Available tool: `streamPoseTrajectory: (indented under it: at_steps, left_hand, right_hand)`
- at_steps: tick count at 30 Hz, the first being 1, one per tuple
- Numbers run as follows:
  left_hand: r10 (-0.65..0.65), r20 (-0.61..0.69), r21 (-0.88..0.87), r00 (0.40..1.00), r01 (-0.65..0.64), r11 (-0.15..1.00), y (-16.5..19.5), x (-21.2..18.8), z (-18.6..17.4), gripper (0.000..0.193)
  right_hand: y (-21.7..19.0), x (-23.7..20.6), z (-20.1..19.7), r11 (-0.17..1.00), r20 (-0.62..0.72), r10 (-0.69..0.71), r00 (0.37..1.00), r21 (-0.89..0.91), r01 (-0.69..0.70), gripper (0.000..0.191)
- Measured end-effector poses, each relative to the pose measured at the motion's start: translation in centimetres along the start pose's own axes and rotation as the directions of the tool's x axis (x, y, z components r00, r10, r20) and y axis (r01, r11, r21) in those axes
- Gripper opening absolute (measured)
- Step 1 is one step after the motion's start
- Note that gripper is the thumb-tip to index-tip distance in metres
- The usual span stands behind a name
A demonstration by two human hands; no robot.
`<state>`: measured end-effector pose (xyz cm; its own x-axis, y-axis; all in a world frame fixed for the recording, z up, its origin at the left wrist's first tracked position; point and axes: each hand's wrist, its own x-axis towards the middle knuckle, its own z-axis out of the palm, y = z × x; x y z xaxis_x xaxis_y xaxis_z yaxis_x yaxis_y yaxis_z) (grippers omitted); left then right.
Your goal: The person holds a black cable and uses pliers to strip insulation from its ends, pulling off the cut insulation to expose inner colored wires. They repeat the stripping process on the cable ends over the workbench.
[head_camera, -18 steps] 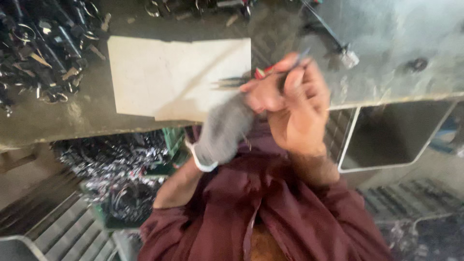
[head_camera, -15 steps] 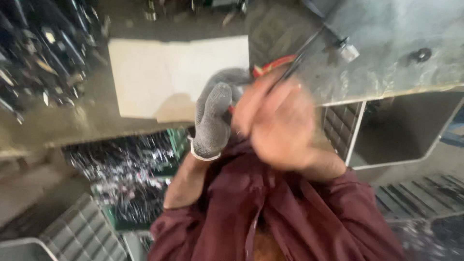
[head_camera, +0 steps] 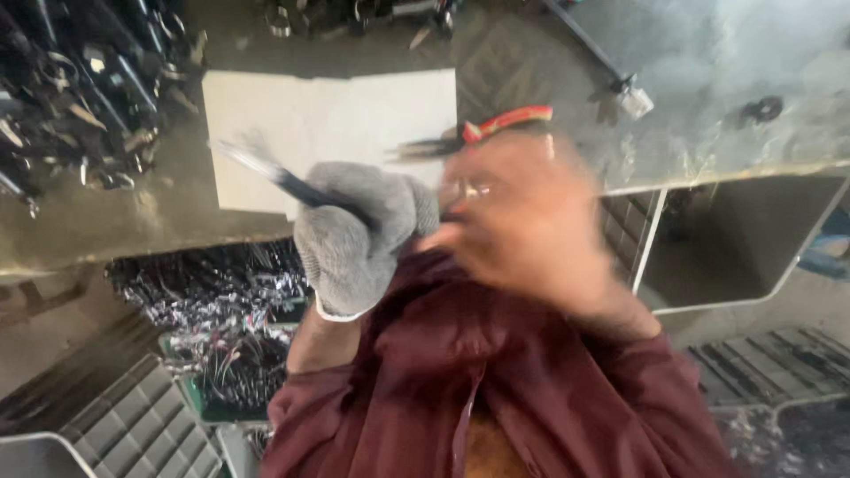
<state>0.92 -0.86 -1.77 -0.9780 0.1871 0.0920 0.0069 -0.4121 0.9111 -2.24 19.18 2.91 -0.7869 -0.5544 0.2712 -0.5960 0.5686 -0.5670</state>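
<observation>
The left hand (head_camera: 363, 235), in a grey knit glove, is closed around a thin dark tool (head_camera: 292, 186) whose blurred tip slants up and left over a white sheet (head_camera: 336, 115) lying on the grey bench (head_camera: 708, 80). The right hand (head_camera: 522, 221) is bare and heavily blurred; it sits just beside the gloved hand, close enough that the two seem to touch, and whether its fingers are closed on anything cannot be told. Just above it, pliers (head_camera: 496, 124) with red handles lie at the sheet's right edge, their dark jaws pointing left. At the bench's top left is a heap (head_camera: 80, 80) of dark metal parts. Below the bench edge, left of the person's maroon shirt (head_camera: 496, 389), a green crate (head_camera: 212, 403) holds a tangled mass of shiny metal pieces (head_camera: 212, 301). A grey ribbed tray (head_camera: 133, 425) stands at bottom left; its contents do not show. To the right, an open box frame (head_camera: 735, 239) under the bench looks dark inside.
</observation>
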Motion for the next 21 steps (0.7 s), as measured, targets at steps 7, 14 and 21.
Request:
streamPoseTrajectory:
  at_steps: [7, 14, 21]
  left_hand:
    - [-0.28, 0.496, 0.392, 0.822, 0.076, 0.917, -1.8, -0.5, 4.5, 0.015]
    - [-0.025, 0.379, 0.284, 0.925, -0.091, 0.954, 0.1, 1.1, 4.6, 0.025]
    - [-0.054, 0.448, 0.604, 0.893, -0.257, 0.754, -0.9, 1.5, 0.7, 0.016]
  right_hand:
    - [1.1, 2.5, -3.8, 0.15, -0.086, -0.246, 0.965, 0.981, 0.126, 0.021]
    - [4.7, -2.8, -5.9, 0.15, -0.029, -0.177, 0.984, 0.987, 0.056, 0.025]
    - [6.9, -0.5, -3.5, -0.169, -0.226, 0.205, 0.952, 0.95, 0.262, 0.007]
